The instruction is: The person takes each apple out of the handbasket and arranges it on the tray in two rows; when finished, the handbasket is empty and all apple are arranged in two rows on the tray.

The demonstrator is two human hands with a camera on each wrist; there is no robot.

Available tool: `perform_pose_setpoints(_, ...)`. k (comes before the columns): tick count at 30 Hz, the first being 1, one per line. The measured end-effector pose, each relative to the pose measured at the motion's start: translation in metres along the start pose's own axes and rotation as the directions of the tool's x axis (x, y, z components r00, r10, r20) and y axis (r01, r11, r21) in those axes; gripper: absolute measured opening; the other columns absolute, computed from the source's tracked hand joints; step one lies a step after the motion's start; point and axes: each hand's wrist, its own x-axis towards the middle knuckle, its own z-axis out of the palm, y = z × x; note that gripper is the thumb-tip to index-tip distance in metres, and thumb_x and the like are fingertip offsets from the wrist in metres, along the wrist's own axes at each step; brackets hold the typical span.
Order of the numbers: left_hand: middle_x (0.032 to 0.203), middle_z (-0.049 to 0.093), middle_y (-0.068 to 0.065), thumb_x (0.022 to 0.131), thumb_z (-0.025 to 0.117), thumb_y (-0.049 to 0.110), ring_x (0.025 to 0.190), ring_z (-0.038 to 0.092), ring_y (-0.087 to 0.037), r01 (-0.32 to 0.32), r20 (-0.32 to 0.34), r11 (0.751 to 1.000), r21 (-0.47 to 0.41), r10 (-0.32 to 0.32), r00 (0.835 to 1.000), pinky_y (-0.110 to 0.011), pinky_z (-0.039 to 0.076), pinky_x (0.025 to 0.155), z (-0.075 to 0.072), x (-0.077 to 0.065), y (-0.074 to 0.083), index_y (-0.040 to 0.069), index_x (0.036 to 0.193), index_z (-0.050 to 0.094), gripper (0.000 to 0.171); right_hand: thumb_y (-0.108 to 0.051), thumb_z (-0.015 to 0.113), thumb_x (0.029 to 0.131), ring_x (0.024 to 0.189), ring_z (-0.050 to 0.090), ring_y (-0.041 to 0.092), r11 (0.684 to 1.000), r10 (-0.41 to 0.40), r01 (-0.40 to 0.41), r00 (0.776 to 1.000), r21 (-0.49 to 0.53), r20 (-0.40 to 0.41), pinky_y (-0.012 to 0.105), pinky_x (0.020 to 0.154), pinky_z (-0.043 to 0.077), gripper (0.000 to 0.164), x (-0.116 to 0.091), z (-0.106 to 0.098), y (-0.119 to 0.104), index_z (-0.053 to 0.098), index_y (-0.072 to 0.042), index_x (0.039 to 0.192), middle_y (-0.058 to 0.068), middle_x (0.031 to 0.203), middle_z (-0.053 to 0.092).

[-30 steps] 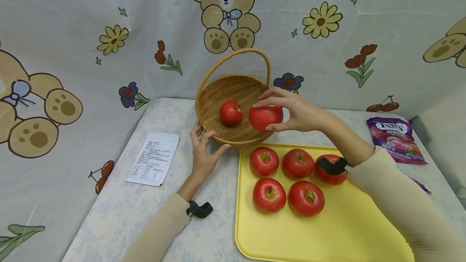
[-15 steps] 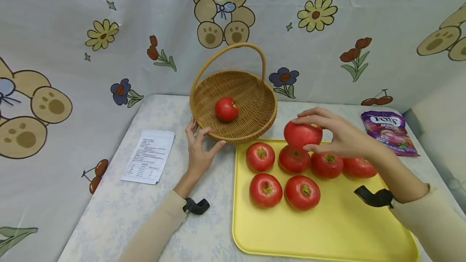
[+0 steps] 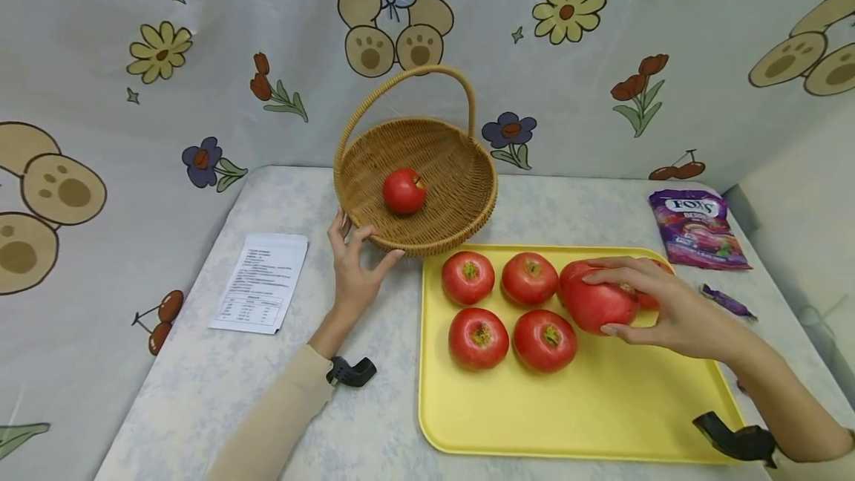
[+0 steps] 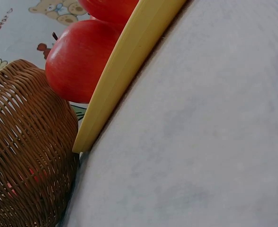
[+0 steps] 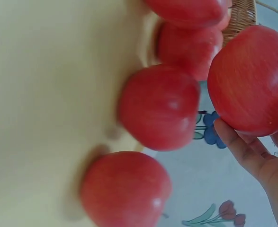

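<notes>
My left hand (image 3: pixel 354 273) grips the near left rim of a wicker basket (image 3: pixel 461 188), which has a tall arched handle and leans open toward me. One red apple (image 3: pixel 404 191) lies inside it. Over the yellow tray (image 3: pixel 568 410), my right hand (image 3: pixel 675 314) holds a red apple (image 3: pixel 604 310) between thumb and fingers. In the right wrist view this held apple (image 5: pixel 250 80) appears lifted beside the apples on the tray. Several red apples (image 3: pixel 477 338) sit there in two rows; the held one partly hides those at the back right.
A printed white packet (image 3: pixel 262 284) lies on the table left of the basket. At the far right are a purple candy bag (image 3: pixel 698 228) and a small purple wrapped candy (image 3: pixel 728 301). A patterned cloth (image 3: pixel 561 87) hangs behind the table.
The right hand has carried its apple from the basket rightward and down over the tray's back right. My left hand stays at the basket rim. The head view has shifted slightly.
</notes>
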Motion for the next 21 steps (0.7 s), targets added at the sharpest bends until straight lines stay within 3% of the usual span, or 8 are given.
perform_pose_setpoints(5, 0.156, 0.016, -0.022, 0.072, 0.087, 0.008, 0.144, 0.024, -0.040, 0.005, -0.006, 1.000, -0.005, -0.005, 1.000, -0.062, 0.030, 0.110, 0.001, 0.001, 0.003, 0.007, 0.108, 0.059, 0.046, -0.014, 0.092, 0.064, 0.125, 0.033, -0.010, 0.999, 0.033, -0.033, 0.999, -0.023, -0.007, 0.022, 0.075, 0.056, 0.073, -0.016, 0.007, -0.001, 0.059, -0.026, 0.129, 0.001, 0.131, 0.056)
perform_pose_setpoints(9, 0.153, 0.016, -0.029, 0.069, 0.086, -0.001, 0.143, 0.024, -0.045, 0.006, -0.008, 1.000, -0.010, -0.006, 1.000, -0.065, 0.029, 0.109, 0.002, 0.002, 0.003, 0.003, 0.107, 0.057, 0.048, -0.022, 0.091, 0.067, 0.124, 0.034, -0.002, 0.995, 0.060, -0.058, 0.998, -0.084, 0.023, 0.025, 0.075, 0.057, 0.068, -0.026, 0.015, -0.001, 0.060, -0.031, 0.126, 0.000, 0.129, 0.055)
perform_pose_setpoints(14, 0.156, 0.016, -0.020, 0.073, 0.087, 0.014, 0.145, 0.024, -0.035, 0.010, -0.003, 1.000, -0.005, -0.010, 1.000, -0.060, 0.031, 0.110, 0.000, 0.001, 0.003, 0.008, 0.109, 0.059, 0.046, -0.026, 0.090, 0.069, 0.119, 0.039, 0.013, 0.985, 0.064, -0.052, 0.995, -0.166, 0.072, 0.032, 0.075, 0.058, 0.065, -0.031, 0.024, 0.001, 0.060, -0.034, 0.126, -0.003, 0.129, 0.055)
perform_pose_setpoints(18, 0.157, 0.016, -0.014, 0.075, 0.086, 0.027, 0.146, 0.024, -0.032, 0.001, 0.001, 1.000, -0.004, -0.001, 1.000, -0.057, 0.032, 0.111, -0.001, 0.001, 0.001, 0.011, 0.108, 0.060, 0.045, -0.024, 0.092, 0.066, 0.118, 0.041, 0.012, 0.982, 0.051, -0.033, 0.995, -0.185, 0.091, 0.035, 0.078, 0.058, 0.069, -0.033, 0.033, 0.002, 0.060, -0.032, 0.127, -0.006, 0.128, 0.056)
perform_pose_setpoints(21, 0.157, 0.016, -0.018, 0.076, 0.086, 0.025, 0.145, 0.024, -0.036, -0.003, -0.001, 1.000, -0.009, 0.003, 1.000, -0.059, 0.031, 0.111, 0.000, 0.001, 0.002, 0.008, 0.109, 0.060, 0.046, -0.025, 0.093, 0.064, 0.115, 0.042, 0.011, 0.980, 0.042, -0.024, 0.996, -0.196, 0.084, 0.036, 0.081, 0.058, 0.070, -0.035, 0.038, 0.003, 0.060, -0.031, 0.126, -0.007, 0.126, 0.056)
